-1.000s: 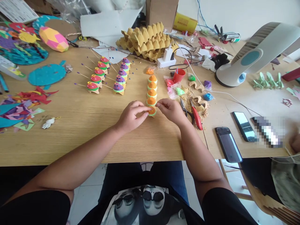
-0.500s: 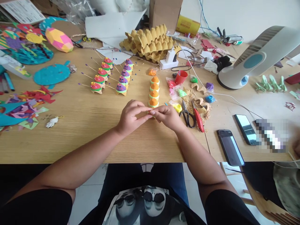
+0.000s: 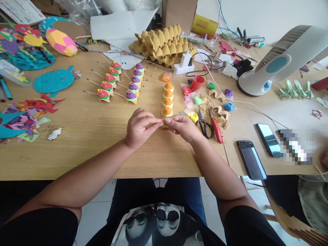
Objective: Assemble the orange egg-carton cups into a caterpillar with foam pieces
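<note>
My left hand and my right hand meet fingertip to fingertip above the table, each in a pinch. Whatever lies between the fingertips is too small to name. Just beyond them stands a row of egg-carton cups topped with orange clay, with pale green bands; its near end is partly hidden by my hands. To the left are a row of carton cups with red and green clay and one with purple clay, both with thin sticks poking out.
Right of my hands lie scissors, a red-handled cutter, yellow clay and a red cup. Phones rest at the right front. Behind are stacked egg trays, a power strip and a white fan. Paper scraps cover the left.
Both hands remain joined at the fingertips, with only a slight shift of the fingers. The whole view has moved a little.
</note>
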The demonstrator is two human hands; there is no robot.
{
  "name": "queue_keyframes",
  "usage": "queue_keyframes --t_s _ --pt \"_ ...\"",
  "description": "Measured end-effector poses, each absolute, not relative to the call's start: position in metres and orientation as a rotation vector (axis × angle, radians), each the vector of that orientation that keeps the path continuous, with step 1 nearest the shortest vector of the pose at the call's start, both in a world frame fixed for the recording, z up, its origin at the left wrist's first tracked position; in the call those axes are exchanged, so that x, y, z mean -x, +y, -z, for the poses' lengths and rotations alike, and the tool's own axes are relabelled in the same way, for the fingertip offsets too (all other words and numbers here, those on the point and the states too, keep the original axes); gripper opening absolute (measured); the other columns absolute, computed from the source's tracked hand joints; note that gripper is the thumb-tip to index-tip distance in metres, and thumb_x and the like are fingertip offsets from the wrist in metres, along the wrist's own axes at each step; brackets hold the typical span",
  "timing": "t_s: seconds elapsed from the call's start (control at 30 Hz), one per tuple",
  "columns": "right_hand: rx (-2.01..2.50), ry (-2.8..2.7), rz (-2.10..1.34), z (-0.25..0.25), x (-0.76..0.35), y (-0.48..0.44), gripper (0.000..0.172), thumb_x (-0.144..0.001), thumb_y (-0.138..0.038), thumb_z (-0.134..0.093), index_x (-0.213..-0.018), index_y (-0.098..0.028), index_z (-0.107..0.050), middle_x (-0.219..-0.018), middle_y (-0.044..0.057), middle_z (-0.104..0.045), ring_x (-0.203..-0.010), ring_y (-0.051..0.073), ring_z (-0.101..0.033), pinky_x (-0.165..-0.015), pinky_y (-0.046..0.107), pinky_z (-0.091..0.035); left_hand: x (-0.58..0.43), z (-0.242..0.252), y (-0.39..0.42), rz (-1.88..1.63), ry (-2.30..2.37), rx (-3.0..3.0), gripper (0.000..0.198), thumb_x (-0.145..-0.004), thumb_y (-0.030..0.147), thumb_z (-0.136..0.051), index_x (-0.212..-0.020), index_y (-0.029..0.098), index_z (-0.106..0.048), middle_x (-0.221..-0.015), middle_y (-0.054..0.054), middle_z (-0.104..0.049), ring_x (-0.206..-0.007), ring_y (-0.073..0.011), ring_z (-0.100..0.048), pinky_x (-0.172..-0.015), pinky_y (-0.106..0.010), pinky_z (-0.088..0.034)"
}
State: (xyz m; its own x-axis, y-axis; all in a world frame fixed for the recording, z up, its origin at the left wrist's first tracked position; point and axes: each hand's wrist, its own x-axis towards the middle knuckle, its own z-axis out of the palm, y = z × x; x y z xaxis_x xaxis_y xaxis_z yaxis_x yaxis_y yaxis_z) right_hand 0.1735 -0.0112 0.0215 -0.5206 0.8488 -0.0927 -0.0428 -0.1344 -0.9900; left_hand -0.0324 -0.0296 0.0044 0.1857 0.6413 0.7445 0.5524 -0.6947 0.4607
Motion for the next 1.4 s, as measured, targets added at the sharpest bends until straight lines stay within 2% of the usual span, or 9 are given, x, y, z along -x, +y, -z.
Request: queue_keyframes --t_s 0.2,0.33,0.5,0.67,0.87,1.0,1.23,1.33,1.4 --pt "0.926 -1.379 -1.804 -0.017 -0.171 -0.010 0.039 -0.071 -0.051 -0.086 -0.086 -0.016 -0.077 -0.054 -0.008 -0.048 -0.048 0.005 -0.032 -0.045 0.024 -0.015 0.034 -0.003 -0.028 -1.505 1.185 -2.411 0.009 -0.092 0.035 -0.074 -0.096 0.029 -0.079 -0.080 -0.001 -0.069 -0.079 -0.0169 -0.062 -0.079 -0.035 -0.050" --pt "0.941 -1.302 -1.755 -0.018 -0.169 -0.010 0.036 -0.072 -0.049 -0.084 -0.084 -0.017 -0.074 -0.055 -0.008 -0.048 -0.049 0.005 -0.032 -0.045 0.023 -0.017 0.034 -0.002 -0.028 -1.457 1.189 -2.422 0.014 -0.093 0.034 -0.073 -0.105 0.030 -0.079 -0.083 -0.002 -0.070 -0.081 -0.0173 -0.062 -0.082 -0.037 -0.051" --pt "0.938 -1.196 -1.805 -0.022 -0.171 -0.008 0.031 -0.076 -0.045 -0.080 -0.081 -0.018 -0.064 -0.052 -0.010 -0.042 -0.046 0.005 -0.026 -0.044 0.022 -0.015 0.034 -0.003 -0.029 -1.447 1.288 -2.393 0.017 -0.092 0.034 -0.073 -0.107 0.027 -0.078 -0.087 -0.002 -0.072 -0.084 -0.0190 -0.064 -0.082 -0.037 -0.053" --pt "0.931 -1.278 -1.674 -0.022 -0.173 -0.008 0.042 -0.084 -0.055 -0.072 -0.068 -0.018 -0.062 -0.047 -0.009 -0.035 -0.045 0.006 -0.024 -0.044 0.024 -0.016 0.032 -0.004 -0.029 -1.476 1.276 -2.369 0.015 -0.094 0.029 -0.070 -0.107 0.026 -0.077 -0.088 -0.002 -0.072 -0.085 -0.0185 -0.065 -0.083 -0.037 -0.054" --pt "0.992 -1.340 -1.560 -0.020 -0.176 -0.006 0.043 -0.071 -0.059 -0.085 -0.084 -0.018 -0.076 -0.052 -0.007 -0.045 -0.050 0.006 -0.028 -0.047 0.025 -0.018 0.032 -0.004 -0.028 -1.463 1.324 -2.344 0.015 -0.094 0.028 -0.069 -0.106 0.026 -0.077 -0.088 -0.002 -0.073 -0.085 -0.0186 -0.066 -0.084 -0.038 -0.054" --pt "0.988 -1.364 -1.542 -0.021 -0.178 -0.004 0.042 -0.075 -0.060 -0.081 -0.080 -0.018 -0.078 -0.048 -0.008 -0.039 -0.049 0.007 -0.027 -0.047 0.025 -0.019 0.032 -0.003 -0.027 -1.465 1.317 -2.336 0.015 -0.094 0.025 -0.069 -0.106 0.027 -0.077 -0.088 -0.002 -0.072 -0.086 -0.0186 -0.065 -0.084 -0.038 -0.054" --pt "0.985 -1.366 -1.518 -0.021 -0.179 -0.004 0.044 -0.076 -0.062 -0.080 -0.076 -0.018 -0.076 -0.049 -0.007 -0.039 -0.049 0.007 -0.027 -0.047 0.025 -0.018 0.033 -0.002 -0.026 -1.549 1.218 -2.337 0.017 -0.094 0.021 -0.068 -0.107 0.026 -0.077 -0.089 -0.002 -0.072 -0.085 -0.0177 -0.064 -0.082 -0.036 -0.053" --pt "0.995 -1.356 -1.495 -0.023 -0.179 -0.005 0.044 -0.073 -0.061 -0.083 -0.080 -0.018 -0.077 -0.051 -0.007 -0.043 -0.049 0.007 -0.028 -0.048 0.025 -0.019 0.033 -0.003 -0.026 -1.520 1.261 -2.328 0.015 -0.094 0.023 -0.068 -0.106 0.026 -0.077 -0.089 -0.002 -0.072 -0.085 -0.0178 -0.065 -0.083 -0.036 -0.053" --pt "1.001 -1.382 -1.490 -0.026 -0.179 -0.006 0.046 -0.077 -0.064 -0.079 -0.079 -0.018 -0.076 -0.050 -0.007 -0.041 -0.049 0.007 -0.028 -0.048 0.025 -0.020 0.033 -0.003 -0.026 -1.480 1.313 -2.320 0.014 -0.094 0.025 -0.068 -0.104 0.026 -0.077 -0.088 -0.002 -0.072 -0.085 -0.0181 -0.065 -0.084 -0.037 -0.053"
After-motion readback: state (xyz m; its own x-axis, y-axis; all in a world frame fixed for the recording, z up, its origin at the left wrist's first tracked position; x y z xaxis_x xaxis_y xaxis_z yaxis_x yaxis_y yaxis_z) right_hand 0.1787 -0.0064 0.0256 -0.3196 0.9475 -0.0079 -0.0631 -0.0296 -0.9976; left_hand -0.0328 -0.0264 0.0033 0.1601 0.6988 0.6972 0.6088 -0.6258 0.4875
